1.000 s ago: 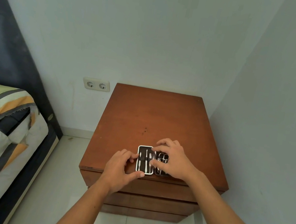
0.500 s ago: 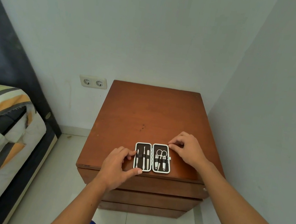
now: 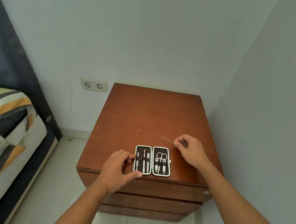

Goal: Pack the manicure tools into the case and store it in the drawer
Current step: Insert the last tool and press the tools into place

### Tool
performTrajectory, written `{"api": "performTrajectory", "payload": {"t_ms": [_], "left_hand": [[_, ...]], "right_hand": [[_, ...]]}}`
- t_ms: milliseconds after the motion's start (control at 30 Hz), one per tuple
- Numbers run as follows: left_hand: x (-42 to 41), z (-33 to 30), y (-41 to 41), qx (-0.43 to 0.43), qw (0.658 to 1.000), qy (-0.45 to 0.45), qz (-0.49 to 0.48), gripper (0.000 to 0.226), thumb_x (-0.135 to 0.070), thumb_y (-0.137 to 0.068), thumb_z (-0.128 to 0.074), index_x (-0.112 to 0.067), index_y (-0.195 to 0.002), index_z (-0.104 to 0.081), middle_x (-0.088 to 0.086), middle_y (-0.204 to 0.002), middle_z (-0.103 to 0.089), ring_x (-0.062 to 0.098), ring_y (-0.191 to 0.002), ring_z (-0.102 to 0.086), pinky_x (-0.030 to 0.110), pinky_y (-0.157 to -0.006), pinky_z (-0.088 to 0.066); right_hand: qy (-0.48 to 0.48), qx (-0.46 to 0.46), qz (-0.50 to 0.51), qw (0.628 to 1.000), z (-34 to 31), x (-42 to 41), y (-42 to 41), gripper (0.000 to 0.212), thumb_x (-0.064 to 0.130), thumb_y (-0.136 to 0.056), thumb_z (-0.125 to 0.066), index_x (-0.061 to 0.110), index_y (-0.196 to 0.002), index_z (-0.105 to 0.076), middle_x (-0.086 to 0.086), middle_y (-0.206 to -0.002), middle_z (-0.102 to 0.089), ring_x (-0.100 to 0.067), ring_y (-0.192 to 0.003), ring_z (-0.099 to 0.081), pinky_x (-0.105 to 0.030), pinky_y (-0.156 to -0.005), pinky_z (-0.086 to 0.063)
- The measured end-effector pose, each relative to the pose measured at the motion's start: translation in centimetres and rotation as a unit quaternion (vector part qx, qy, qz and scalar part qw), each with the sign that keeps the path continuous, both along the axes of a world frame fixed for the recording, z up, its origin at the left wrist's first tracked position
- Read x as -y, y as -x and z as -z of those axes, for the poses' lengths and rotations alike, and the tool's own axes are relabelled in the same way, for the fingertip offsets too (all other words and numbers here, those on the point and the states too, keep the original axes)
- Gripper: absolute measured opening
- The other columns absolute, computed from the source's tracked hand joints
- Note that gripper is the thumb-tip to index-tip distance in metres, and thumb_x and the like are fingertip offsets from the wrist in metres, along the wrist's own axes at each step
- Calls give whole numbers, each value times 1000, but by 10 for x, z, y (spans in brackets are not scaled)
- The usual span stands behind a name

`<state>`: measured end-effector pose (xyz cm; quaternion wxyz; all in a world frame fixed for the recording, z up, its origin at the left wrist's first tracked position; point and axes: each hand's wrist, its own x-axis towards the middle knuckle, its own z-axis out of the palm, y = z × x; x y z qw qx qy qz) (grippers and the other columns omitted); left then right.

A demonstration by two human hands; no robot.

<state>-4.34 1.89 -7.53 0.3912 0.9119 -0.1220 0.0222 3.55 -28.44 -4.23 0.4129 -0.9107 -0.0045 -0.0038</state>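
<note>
While the closed drawer fronts (image 3: 143, 188) are seen nearest, below the cabinet's front edge, the left hand (image 3: 117, 170) is laid against the left side of the open manicure case (image 3: 152, 160), with thumb and fingertips curled onto its white rim so that it is steadied. The case is spread flat near the front edge of the wooden nightstand (image 3: 152, 116), and slim tools are seen strapped in its left half, while scissors (image 3: 161, 157) and a further tool are strapped in its right half. Farther back and to the right, a thin metal pick (image 3: 167, 139) is pinched at one end by the right hand (image 3: 189, 150), its free tip pointed left above the wood, just beyond the case.

Some risks may be judged from here. So slender a tool could be dropped or rolled off the top if the pinch is loosened. A strap could be missed on insertion, so that the case is kept from shutting. The case could be nudged over the nearby front edge if it is pressed too hard. Beyond, a wall socket (image 3: 93, 85) is mounted.
</note>
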Motion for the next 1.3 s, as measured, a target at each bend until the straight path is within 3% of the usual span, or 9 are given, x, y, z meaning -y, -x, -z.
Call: {"api": "performTrajectory", "payload": {"t_ms": [100,233,433,667,800,1067,1300], "left_hand": [[0,1,0,0,1000,0,0,52,-57,-77,-83,-34,-119,-63,-21,-105,-57,-2,-100,-50,14,-76,-41],[0,3,-1,-4,1000,-1,-2,55,-59,-77,-82,-34,-121,-62,-21,-108,-57,-1,-102,-51,21,-81,-48],[1,5,-1,-6,1000,-2,-3,54,-62,-76,-81,-37,-120,-60,-23,-109,-56,-3,-104,-50,21,-83,-48],[2,4,-1,-6,1000,0,-4,56,-64,-75,-80,-37,-120,-60,-23,-109,-56,-4,-105,-50,21,-83,-49],[1,3,-1,0,1000,-1,-1,60,-64,-75,-80,-33,-123,-62,-23,-106,-55,-5,-103,-48,14,-78,-40],[1,3,-1,-1,1000,-10,-2,61,-63,-76,-80,-32,-124,-61,-23,-107,-54,-7,-102,-47,14,-79,-39],[1,4,-1,-2,1000,-13,0,61,-64,-76,-79,-32,-124,-61,-23,-106,-53,-6,-103,-48,16,-80,-40]], "right_hand": [[-168,-38,40,984,-10,-1,0,6,12,-90,-80,17,-94,-80,-3,-88,-79,-12,-79,-69,-26,-80,-59],[-317,-50,55,945,-23,-7,-3,15,1,-87,-80,9,-100,-81,-5,-83,-78,-14,-76,-66,-27,-80,-57],[-436,-56,24,898,-41,-19,-10,28,7,-80,-82,1,-107,-79,-12,-91,-77,-18,-82,-67,-30,-84,-57],[-303,-67,-44,949,-42,-39,-17,13,5,-93,-74,10,-103,-80,-4,-88,-80,-12,-79,-70,-22,-77,-59],[-203,-96,-85,971,-35,-54,-17,12,8,-94,-74,15,-101,-80,-1,-89,-81,-9,-80,-72,-21,-78,-59],[-49,-96,-123,987,-25,-75,-21,10,18,-96,-75,26,-96,-80,3,-88,-81,-12,-85,-76,-27,-84,-62],[15,-77,-148,986,-24,-89,-26,13,21,-95,-76,33,-92,-80,16,-79,-79,10,-73,-68,-18,-75,-51]]}}
